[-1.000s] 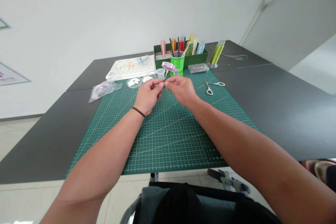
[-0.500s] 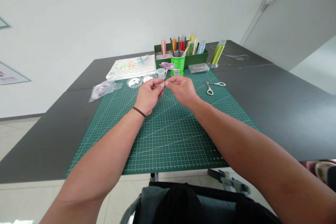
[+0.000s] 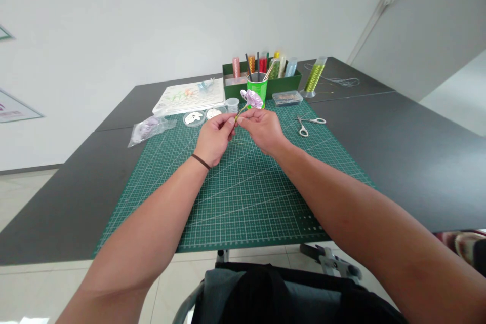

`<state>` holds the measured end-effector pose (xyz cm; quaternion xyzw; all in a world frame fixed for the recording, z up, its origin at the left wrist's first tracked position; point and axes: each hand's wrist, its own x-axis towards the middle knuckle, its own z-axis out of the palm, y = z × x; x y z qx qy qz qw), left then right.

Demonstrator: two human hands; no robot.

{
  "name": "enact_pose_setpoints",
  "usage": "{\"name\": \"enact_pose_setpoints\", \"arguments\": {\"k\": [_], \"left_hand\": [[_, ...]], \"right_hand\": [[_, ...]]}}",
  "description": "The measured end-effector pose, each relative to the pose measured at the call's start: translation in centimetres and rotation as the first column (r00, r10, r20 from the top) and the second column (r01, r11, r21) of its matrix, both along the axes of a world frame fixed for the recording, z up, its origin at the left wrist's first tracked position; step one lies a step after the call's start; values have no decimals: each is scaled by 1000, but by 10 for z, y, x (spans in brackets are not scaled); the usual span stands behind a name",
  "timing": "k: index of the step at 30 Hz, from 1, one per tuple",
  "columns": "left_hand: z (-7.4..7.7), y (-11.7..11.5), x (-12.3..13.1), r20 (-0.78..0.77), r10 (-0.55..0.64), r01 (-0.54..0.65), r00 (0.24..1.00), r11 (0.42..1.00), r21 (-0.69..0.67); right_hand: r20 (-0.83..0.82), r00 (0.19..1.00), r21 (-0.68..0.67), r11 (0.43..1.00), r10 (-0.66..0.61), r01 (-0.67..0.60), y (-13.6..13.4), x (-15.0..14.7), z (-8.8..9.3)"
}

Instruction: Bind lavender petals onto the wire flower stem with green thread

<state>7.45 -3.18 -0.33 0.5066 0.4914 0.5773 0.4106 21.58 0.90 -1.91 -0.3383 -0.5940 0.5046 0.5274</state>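
Holding a lilac wire-stemmed flower (image 3: pixel 252 98) tilted above a green cutting mat (image 3: pixel 243 207).
Left hand (image 3: pixel 214 137) and right hand (image 3: pixel 262 131) pinch its stem (image 3: pixel 241 112) narrowly; fingertip control favours steadiness.

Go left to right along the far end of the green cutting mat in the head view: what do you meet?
A plastic bag of lilac material → a round clear dish of white pieces → a second round clear dish → a small clear cup → a green cup → a clear plastic box → scissors
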Motion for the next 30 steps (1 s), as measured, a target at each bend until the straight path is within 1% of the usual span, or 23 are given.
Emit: {"name": "enact_pose_setpoints", "arguments": {"k": [7, 13, 16, 18, 22, 24, 27, 30], "left_hand": [[-4, 3, -3, -65, 7, -5, 998, 999, 38], [0, 0, 0, -81, 25, -25, 996, 1000, 6], [2, -2, 0, -95, 14, -13, 995, 1000, 2], [3, -3, -1, -71, -9, 9, 997, 1000, 6], [4, -3, -1, 36, -52, 52, 998, 999, -12], [5, -3, 0, 46, -61, 62, 997, 998, -19], [5, -1, -2, -2, -53, 53, 999, 998, -22], [3, 1, -3, -78, -5, 4, 997, 1000, -9]], "right_hand": [[-25, 999, -16, 1000, -26, 25, 1, -1, -2], [-66, 998, 6, 1000, -11, 11, -1, -1, -1], [-56, 998, 7, 1000, -22, 22, -1, 0, 0], [-49, 998, -3, 1000, -30, 30, -1, 0, -1], [-66, 998, 8, 1000, -18, 19, 0, 0, -2], [-60, 998, 8, 1000, -11, 11, 1, 0, -2], [-46, 999, -1, 1000, -24, 24, 2, 0, -3], [-34, 998, -16, 999, -52, 52, 2, -1, -3]]}}
